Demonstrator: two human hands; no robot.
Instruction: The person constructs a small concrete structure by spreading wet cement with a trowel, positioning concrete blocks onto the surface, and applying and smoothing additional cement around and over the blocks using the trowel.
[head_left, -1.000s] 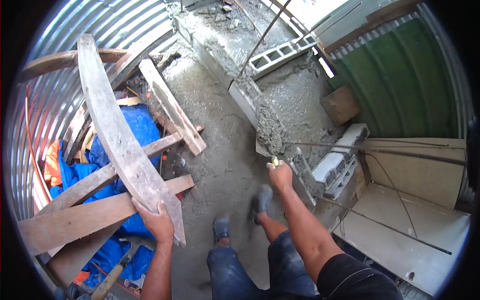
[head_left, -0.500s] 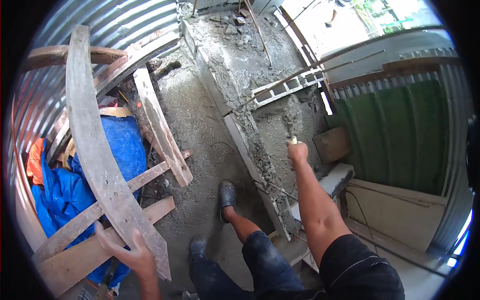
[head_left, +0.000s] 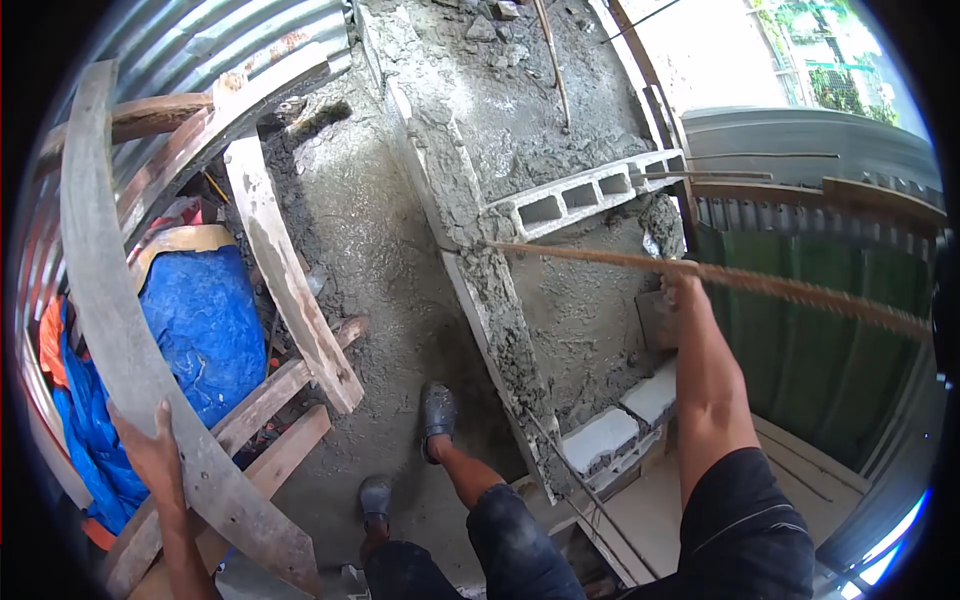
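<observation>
My right hand (head_left: 682, 284) is closed round a trowel, its handle mostly hidden by my fingers and a rusty rebar (head_left: 590, 257) that crosses in front. Grey mortar and a bit of shiny blade (head_left: 652, 243) show just beyond the hand, near the right end of a hollow block row (head_left: 580, 196). My left hand (head_left: 150, 448) rests against the edge of a long curved plank (head_left: 135, 330), thumb and fingers apart. Between the hands runs a low block wall (head_left: 470, 300) topped with rough wet mortar.
Blue tarpaulin (head_left: 205, 325) and crossed planks (head_left: 285, 270) lie at the left beside corrugated metal (head_left: 220, 50). White-faced blocks (head_left: 600, 440) stand at the lower right. A green metal panel (head_left: 800, 330) is at the right. Thin rods cross low, near my right arm.
My right hand has moved forward and right with the trowel, from beside the low wall to the far right. My left hand left the plank, then came back against it farther left.
</observation>
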